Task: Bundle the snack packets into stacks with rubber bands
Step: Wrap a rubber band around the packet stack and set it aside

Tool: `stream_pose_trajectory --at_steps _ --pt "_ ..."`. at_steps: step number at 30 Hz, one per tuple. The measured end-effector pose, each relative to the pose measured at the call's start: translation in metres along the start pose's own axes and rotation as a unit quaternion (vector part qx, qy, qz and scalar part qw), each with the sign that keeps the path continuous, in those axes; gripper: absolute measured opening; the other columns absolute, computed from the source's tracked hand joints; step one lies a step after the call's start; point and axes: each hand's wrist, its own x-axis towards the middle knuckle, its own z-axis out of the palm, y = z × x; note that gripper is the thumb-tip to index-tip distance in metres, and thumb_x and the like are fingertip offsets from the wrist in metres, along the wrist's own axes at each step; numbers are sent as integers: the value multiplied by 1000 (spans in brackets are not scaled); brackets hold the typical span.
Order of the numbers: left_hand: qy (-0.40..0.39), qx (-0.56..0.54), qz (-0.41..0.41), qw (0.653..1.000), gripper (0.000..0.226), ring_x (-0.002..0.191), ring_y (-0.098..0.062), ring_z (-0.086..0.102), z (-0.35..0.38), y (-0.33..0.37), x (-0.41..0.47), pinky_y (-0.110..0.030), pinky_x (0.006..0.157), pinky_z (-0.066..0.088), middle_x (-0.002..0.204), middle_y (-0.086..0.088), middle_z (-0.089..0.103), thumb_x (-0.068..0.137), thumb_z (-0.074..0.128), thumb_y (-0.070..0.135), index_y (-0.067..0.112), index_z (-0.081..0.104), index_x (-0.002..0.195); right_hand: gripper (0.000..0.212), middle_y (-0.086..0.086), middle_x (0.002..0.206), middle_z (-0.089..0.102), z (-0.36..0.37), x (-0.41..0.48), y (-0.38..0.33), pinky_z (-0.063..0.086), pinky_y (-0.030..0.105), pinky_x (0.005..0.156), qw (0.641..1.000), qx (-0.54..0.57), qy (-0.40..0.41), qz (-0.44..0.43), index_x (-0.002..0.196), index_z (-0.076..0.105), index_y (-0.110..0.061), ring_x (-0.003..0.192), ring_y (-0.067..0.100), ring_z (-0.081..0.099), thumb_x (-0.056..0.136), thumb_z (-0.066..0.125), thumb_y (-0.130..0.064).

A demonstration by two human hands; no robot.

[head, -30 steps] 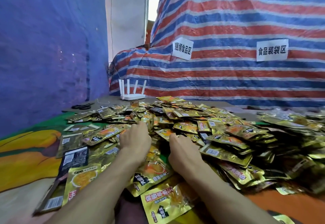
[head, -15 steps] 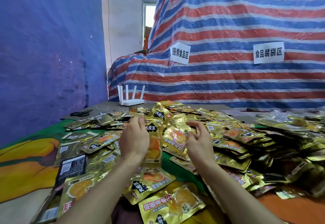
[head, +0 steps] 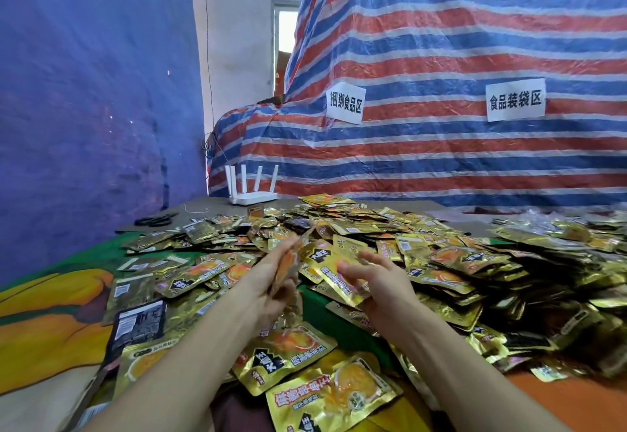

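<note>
In my left hand I grip a small stack of packets, gold foil with orange showing, standing on edge and tilted away from me. My right hand holds a gold packet almost flat, face up, black label near its top, my thumb lying on it; it nearly touches the stack. Beyond both hands and far out to the right spreads the heap of packets, shiny gold, overlapping at every angle. Under my wrists lie two packets face up with orange pictures. Left of my left forearm a dark-backed packet lies label side up.
</note>
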Motion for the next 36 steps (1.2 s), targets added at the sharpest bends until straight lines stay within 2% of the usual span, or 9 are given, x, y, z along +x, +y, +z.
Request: stream_pose_trajectory --at_steps 4,7,10,12,18,22,28,32,36 --pt "-10 0 25 1000 38 35 -17 57 2 1 -2 -19 31 43 53 -9 64 61 82 26 1 64 84 73 17 116 69 -2 1 -1 54 47 89 1000 9 5 11 145 46 -11 99 30 68 81 77 4" --pt "-20 -13 18 1000 36 46 -23 68 1 1 -1 -28 38 52 67 -13 72 72 79 31 3 67 90 62 16 112 68 -2 4 0 55 43 71 999 -20 16 21 142 49 -5 88 29 66 87 76 -11" --pt "-8 4 7 1000 35 60 -33 73 0 2 0 -43 51 57 80 -19 76 82 76 33 3 66 97 48 14 107 70 -1 6 1 55 45 81 999 -35 27 18 134 58 -2 92 30 67 94 70 -26" --pt "9 26 15 1000 37 57 -33 72 -1 3 3 -43 52 55 76 -18 75 79 77 35 5 65 97 49 14 114 70 -1 8 3 53 50 96 999 -36 39 13 135 56 -3 105 33 66 97 66 -31" --pt "66 43 95 992 76 87 -37 71 -3 4 3 -48 68 56 95 -18 75 56 83 53 10 60 114 29 7 103 72 0 9 -1 56 46 81 998 -1 56 -24 128 59 -16 97 27 69 106 50 -31" --pt "158 134 182 961 71 85 -28 66 3 -2 6 -37 67 51 99 -17 71 72 67 73 10 59 106 34 12 110 69 1 9 -1 51 56 100 997 -34 55 -52 140 47 -21 101 32 69 106 47 -18" --pt "250 259 341 868 42 70 -20 46 7 -12 7 -33 63 37 77 -1 48 84 74 47 18 45 78 2 8 103 64 8 -7 7 55 40 75 959 -204 41 -195 104 44 -24 88 20 64 105 44 -24" --pt "200 257 308 894 34 73 -19 58 16 -27 5 -29 58 40 83 -4 62 81 80 40 16 56 85 10 7 99 62 26 -21 23 58 51 80 928 -281 -24 -242 101 37 -25 89 23 65 103 46 -27" --pt "77 171 180 966 36 92 -30 70 24 -32 0 -39 82 57 99 -14 74 83 79 34 8 69 106 25 16 107 61 34 -26 27 56 57 85 945 -252 -82 -193 103 39 -19 99 32 64 87 55 -30"
